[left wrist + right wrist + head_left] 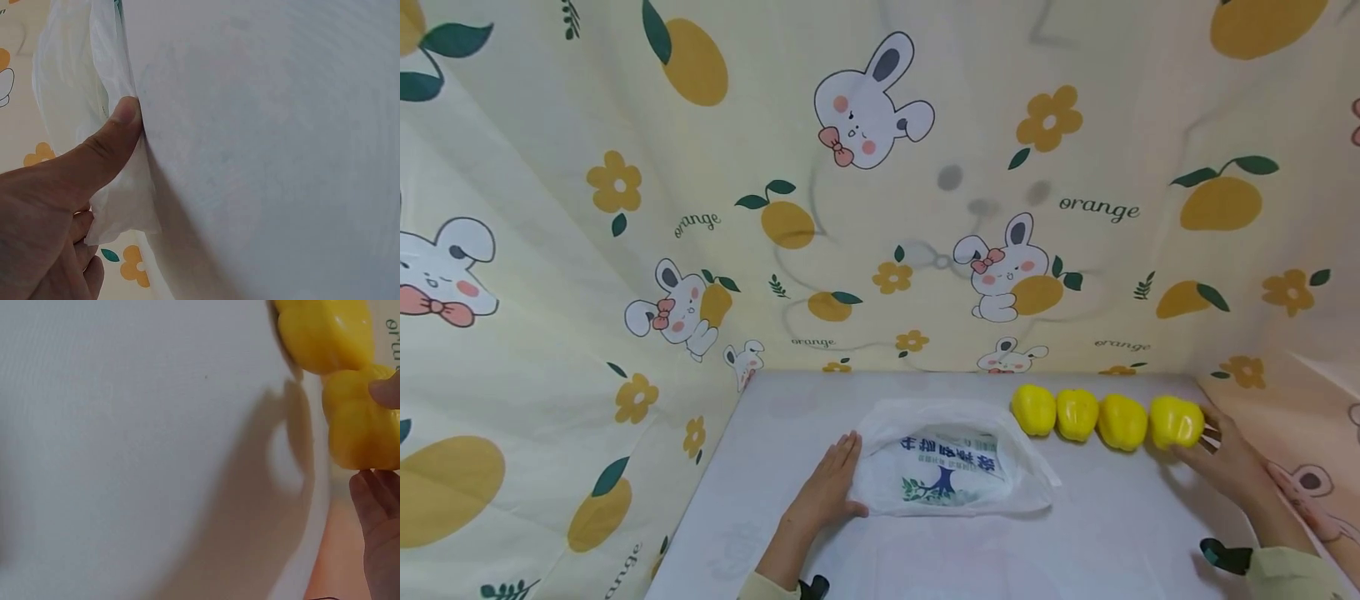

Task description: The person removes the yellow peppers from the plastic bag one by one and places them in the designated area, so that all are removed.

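Note:
A white plastic bag [880, 467] with blue print and a tree picture lies on the table. My left hand [827, 483] rests at the bag's left edge with its fingers fairly straight. In the left wrist view the thumb [103, 147] touches the bag's film [125, 200]. Toward the right end of the table, my right hand [1225, 462] holds the rightmost yellow bell pepper [1176, 422] between thumb and fingers. The right wrist view shows the thumb on this bell pepper [356, 428], with fingertips against its end.
Three more yellow bell peppers, the left one [1033, 410], the second [1077, 415] and the third [1122, 422], stand in a row between the bag and my right hand. A patterned cloth [865, 275] hangs behind and beside the pale table [970, 558].

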Demonstrator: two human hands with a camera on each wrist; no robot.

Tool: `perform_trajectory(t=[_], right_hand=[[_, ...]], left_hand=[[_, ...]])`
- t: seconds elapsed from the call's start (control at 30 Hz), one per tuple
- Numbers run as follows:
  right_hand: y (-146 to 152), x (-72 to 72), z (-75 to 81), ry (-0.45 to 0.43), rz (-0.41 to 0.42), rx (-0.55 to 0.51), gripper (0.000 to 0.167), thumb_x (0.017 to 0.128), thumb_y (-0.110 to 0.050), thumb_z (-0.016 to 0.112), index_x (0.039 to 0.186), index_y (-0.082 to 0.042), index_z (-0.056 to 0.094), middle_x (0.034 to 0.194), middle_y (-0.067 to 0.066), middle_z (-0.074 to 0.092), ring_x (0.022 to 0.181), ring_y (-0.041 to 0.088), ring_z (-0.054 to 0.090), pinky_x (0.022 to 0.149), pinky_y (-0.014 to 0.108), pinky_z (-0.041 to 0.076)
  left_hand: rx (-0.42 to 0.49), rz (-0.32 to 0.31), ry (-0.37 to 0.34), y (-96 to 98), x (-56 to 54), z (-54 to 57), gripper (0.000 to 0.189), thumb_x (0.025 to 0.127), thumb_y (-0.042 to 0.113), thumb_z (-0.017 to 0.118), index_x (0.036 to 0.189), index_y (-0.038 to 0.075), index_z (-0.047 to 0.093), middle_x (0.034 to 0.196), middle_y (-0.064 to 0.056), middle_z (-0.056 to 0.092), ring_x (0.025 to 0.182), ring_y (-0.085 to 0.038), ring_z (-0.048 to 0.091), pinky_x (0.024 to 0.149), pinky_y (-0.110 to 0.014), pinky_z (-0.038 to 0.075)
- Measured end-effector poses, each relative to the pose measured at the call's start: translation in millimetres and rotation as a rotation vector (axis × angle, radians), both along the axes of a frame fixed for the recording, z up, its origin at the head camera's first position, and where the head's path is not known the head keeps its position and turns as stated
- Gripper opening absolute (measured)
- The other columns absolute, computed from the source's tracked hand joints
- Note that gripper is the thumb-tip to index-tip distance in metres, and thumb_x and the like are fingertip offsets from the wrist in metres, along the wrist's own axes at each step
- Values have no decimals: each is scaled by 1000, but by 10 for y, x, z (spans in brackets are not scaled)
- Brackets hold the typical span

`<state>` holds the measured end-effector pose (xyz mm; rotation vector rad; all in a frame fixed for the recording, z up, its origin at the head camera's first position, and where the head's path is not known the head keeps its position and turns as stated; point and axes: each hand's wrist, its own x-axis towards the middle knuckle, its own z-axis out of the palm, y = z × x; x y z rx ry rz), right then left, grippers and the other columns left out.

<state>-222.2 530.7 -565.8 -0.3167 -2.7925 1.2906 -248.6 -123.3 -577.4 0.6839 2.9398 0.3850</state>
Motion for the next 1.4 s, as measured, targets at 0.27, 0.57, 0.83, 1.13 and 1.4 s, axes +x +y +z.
perform_trajectory(t=[0.27, 0.57, 0.83, 1.13, 1.4], right_hand=[[-26, -49, -80, -4, -16, 24, 110, 102, -41, 75, 164, 14, 2, 161, 51, 12, 138, 73, 25, 108, 83, 34], [-28, -61, -88, 11, 11, 43, 107, 102, -36, 75, 163, 16, 4, 158, 52, 16, 135, 73, 28, 106, 84, 35], [79, -138, -161, -19, 29, -3, 113, 101, -39, 76, 163, 14, -2, 161, 51, 7, 137, 74, 26, 106, 84, 36], [85, -143, -148, -12, 88, -50, 110, 102, -34, 76, 162, 15, -1, 161, 52, 6, 136, 73, 27, 104, 85, 36], [73, -113, -121, -40, 68, -39, 112, 104, -33, 74, 163, 13, -9, 162, 51, 1, 136, 73, 26, 106, 84, 36]], left_hand=[[5, 3, -15, -18, 4, 9, 125, 78, 38, 97, 169, -1, 22, 178, -18, 21, 164, -35, 21, 134, -50, 22], [9, 1, -12, -20, -8, -13, 125, 77, 37, 98, 169, -2, 22, 177, -20, 22, 164, -36, 22, 134, -49, 22], [0, 3, 4, -26, -27, -30, 124, 78, 39, 97, 169, -1, 22, 178, -18, 22, 164, -35, 21, 134, -49, 22], [3, 20, -12, -15, -33, -29, 124, 79, 40, 97, 170, 1, 22, 178, -17, 20, 165, -34, 20, 134, -49, 22], [-2, 19, -26, -24, -41, -61, 124, 80, 40, 96, 171, 2, 20, 179, -16, 18, 165, -33, 18, 134, -49, 20]])
